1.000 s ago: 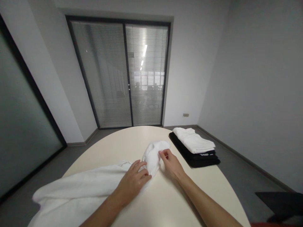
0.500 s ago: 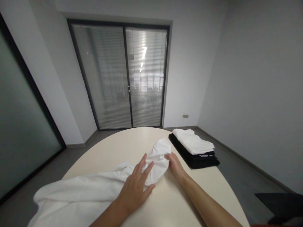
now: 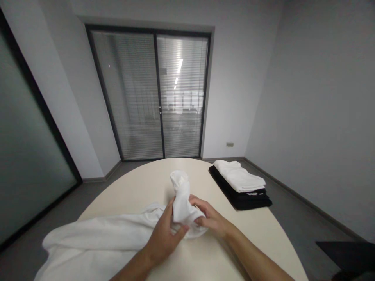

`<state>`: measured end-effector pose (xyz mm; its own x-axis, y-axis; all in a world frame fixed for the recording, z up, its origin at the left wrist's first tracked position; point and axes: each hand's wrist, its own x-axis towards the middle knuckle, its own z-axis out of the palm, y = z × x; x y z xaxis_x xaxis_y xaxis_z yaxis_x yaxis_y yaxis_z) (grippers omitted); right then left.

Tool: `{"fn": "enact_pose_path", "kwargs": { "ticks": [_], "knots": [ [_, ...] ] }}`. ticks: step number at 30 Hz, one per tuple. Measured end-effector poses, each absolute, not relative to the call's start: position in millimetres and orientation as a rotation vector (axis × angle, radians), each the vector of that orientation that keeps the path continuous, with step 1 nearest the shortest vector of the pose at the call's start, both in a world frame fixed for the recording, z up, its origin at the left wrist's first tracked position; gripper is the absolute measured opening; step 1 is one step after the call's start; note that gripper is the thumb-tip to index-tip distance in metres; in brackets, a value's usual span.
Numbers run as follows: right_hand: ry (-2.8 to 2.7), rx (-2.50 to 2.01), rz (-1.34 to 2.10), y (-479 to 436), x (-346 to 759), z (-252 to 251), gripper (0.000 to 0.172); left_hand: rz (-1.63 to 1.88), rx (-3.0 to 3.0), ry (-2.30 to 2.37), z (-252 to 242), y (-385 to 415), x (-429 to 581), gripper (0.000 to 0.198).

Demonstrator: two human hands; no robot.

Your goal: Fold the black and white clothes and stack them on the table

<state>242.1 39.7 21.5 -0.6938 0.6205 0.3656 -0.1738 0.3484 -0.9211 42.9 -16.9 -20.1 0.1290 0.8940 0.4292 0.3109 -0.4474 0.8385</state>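
A large white cloth garment (image 3: 102,238) spreads from the front left of the round table toward its middle. Its gathered end, a bunched piece of white fabric (image 3: 182,195), stands up between my hands. My left hand (image 3: 165,230) curls round the left side of this bunch, with the thumb at its lower front. From the right, my right hand (image 3: 211,218) pinches a fold at the lower right between thumb and fingers. Whether the bunch is a sleeve or another part I cannot tell. Fingertips of the left hand are hidden behind the fabric.
The pale round table (image 3: 152,181) carries a stack of folded black clothes (image 3: 243,201) at its right edge, topped by a folded white garment (image 3: 240,177). Behind stands a glass door with blinds (image 3: 129,97). A dark object (image 3: 348,253) sits at the lower right.
The fabric end has swung left and now stands upright instead of leaning right. My left hand has gone from spread fingers to curling round it; my right hand has moved lower and slightly left.
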Motion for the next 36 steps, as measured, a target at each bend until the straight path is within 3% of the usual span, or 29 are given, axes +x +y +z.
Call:
{"fn": "enact_pose_path", "kwargs": {
  "ticks": [4,8,10,12,15,19,25,29,33,36],
  "knots": [
    [-1.910,-0.345,1.255,47,239,14,0.044,1.311,1.588,1.092,-15,-21,41,0.043],
    [-1.579,-0.608,1.169,60,239,-2,0.035,1.350,1.465,0.932,-17,-22,30,0.039],
    [-1.515,-0.602,1.215,62,242,-4,0.057,1.378,1.386,0.863,-20,-21,27,0.037],
    [-1.565,-0.537,1.361,61,246,-3,0.068,1.392,1.301,0.824,-22,-18,27,0.036],
    [-1.624,-0.526,1.533,56,249,-2,0.056,1.405,1.275,0.835,-19,-11,31,0.036],
    [-1.498,-0.695,1.429,61,246,-5,0.042,1.501,1.372,1.060,-4,-2,31,0.032],
    [-1.293,-0.887,1.133,72,252,7,0.044,1.767,1.431,1.555,16,7,1,0.032],
    [-1.262,-0.810,1.162,71,258,20,0.047,1.881,1.487,1.718,24,8,-15,0.030],
    [-1.194,-0.838,1.119,80,263,13,0.045,1.945,1.933,1.577,26,-6,-8,0.017],
    [-1.126,-0.886,1.111,89,268,2,0.043,1.765,2.675,1.058,21,-23,12,0.018]
  ]
}}
